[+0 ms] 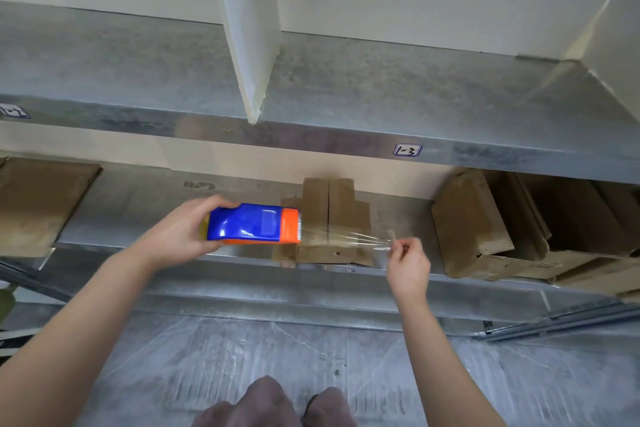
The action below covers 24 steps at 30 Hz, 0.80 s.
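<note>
My left hand [180,236] grips a blue and orange tape dispenser [252,224] in front of the lower metal shelf. A strip of clear tape [346,238] stretches from the dispenser's toothed orange end to the right. My right hand [407,263] pinches the free end of that tape between thumb and fingers. Behind the tape, a flattened cardboard box [327,218] lies on the lower shelf.
Metal shelving [311,135] spans the view, with a label reading 1-3 [407,150] on the upper shelf edge. Cardboard boxes [485,222] sit on the lower shelf at right, flat cardboard [38,201] at left. A white divider [249,28] stands on the upper shelf. My legs [273,406] stand on the grey floor.
</note>
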### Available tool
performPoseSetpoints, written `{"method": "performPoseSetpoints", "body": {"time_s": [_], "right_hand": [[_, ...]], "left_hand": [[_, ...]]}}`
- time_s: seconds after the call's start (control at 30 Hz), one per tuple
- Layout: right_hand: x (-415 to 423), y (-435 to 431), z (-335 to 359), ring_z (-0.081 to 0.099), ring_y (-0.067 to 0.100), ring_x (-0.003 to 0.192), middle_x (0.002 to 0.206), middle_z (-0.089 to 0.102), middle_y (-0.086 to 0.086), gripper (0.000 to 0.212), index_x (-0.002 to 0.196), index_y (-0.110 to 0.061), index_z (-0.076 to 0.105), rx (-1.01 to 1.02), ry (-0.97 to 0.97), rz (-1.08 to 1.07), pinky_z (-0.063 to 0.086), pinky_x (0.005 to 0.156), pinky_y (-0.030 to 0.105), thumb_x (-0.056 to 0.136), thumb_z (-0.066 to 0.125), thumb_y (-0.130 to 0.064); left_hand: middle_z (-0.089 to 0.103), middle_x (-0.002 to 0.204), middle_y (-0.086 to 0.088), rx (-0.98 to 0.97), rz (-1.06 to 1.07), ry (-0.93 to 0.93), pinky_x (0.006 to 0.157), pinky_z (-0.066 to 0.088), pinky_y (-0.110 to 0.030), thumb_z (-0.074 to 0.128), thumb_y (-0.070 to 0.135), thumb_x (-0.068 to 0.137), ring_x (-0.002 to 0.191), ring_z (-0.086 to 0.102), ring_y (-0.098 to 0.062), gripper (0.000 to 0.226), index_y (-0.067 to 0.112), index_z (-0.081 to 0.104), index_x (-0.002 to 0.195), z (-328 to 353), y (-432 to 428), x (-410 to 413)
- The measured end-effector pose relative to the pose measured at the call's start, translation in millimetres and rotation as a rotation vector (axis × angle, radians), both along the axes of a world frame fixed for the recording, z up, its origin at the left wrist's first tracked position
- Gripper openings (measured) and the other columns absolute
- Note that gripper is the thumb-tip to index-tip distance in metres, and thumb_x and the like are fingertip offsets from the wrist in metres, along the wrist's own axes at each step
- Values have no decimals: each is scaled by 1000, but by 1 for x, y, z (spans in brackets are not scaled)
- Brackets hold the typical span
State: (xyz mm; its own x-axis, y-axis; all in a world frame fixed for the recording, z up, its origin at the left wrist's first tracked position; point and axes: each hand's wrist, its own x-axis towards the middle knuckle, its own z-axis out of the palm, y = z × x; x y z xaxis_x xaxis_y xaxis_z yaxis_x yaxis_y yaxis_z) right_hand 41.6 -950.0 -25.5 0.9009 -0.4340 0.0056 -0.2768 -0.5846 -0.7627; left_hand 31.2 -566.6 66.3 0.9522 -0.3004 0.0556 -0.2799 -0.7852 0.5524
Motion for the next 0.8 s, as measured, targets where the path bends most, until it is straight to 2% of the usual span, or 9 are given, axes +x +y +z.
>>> {"method": "performPoseSetpoints", "body": {"time_s": [0.1,0.17,0.23,0.3,0.4,0.53,0.63,0.7,0.8], "right_hand": [[7,-14,-5,62,36,86,89,70,16,14,94,-6,58,-9,114,29,42,71,35,98,51,-17],[8,-15,-10,62,36,88,92,70,16,18,96,-5,58,1,170,51,45,74,37,99,50,-20],[6,-14,-16,62,36,88,92,68,15,20,97,-5,57,13,205,65,46,75,37,100,49,-22],[4,-14,-21,62,34,88,91,68,13,19,96,-6,57,15,216,72,45,73,36,100,50,-24],[8,-11,-22,58,31,84,89,64,11,19,94,-6,55,22,231,70,39,70,32,101,49,-23],[16,3,-25,57,31,85,88,60,8,18,91,-9,51,26,301,109,37,69,30,101,47,-24],[18,17,-37,61,33,91,95,65,13,20,99,-4,57,17,368,173,38,69,28,100,48,-23],[18,27,-43,62,32,94,100,68,14,21,104,-3,60,0,388,198,37,68,26,100,49,-21],[19,39,-46,64,28,92,98,68,7,18,105,-13,62,-81,424,223,41,66,26,97,50,-25]], "left_hand": [[49,116,28,49,2,51,92,30,-7,85,16,69,108,45,3,89,71,33,114,-7,14,-3],[46,118,29,38,-3,71,93,27,-2,86,15,67,109,45,3,94,74,30,115,-15,13,-5],[46,120,29,36,-4,69,95,28,-6,86,16,68,111,46,0,93,74,30,115,-23,9,-7],[49,118,26,40,7,67,96,33,-18,85,18,69,113,47,-4,90,74,30,114,-31,9,-7],[55,119,13,50,42,73,95,36,-26,84,21,70,113,47,-10,87,73,30,113,-38,7,-3],[55,121,5,81,74,112,93,34,-26,83,25,73,114,46,-15,68,60,38,110,-45,5,5],[55,122,5,93,86,131,93,33,-24,82,25,73,116,46,-17,64,53,39,111,-48,4,9],[53,121,9,83,93,137,94,33,-24,82,26,73,115,45,-14,68,61,37,111,-48,4,10],[51,120,14,86,88,142,95,34,-24,82,28,73,113,44,-9,81,75,28,111,-46,4,10]]}}
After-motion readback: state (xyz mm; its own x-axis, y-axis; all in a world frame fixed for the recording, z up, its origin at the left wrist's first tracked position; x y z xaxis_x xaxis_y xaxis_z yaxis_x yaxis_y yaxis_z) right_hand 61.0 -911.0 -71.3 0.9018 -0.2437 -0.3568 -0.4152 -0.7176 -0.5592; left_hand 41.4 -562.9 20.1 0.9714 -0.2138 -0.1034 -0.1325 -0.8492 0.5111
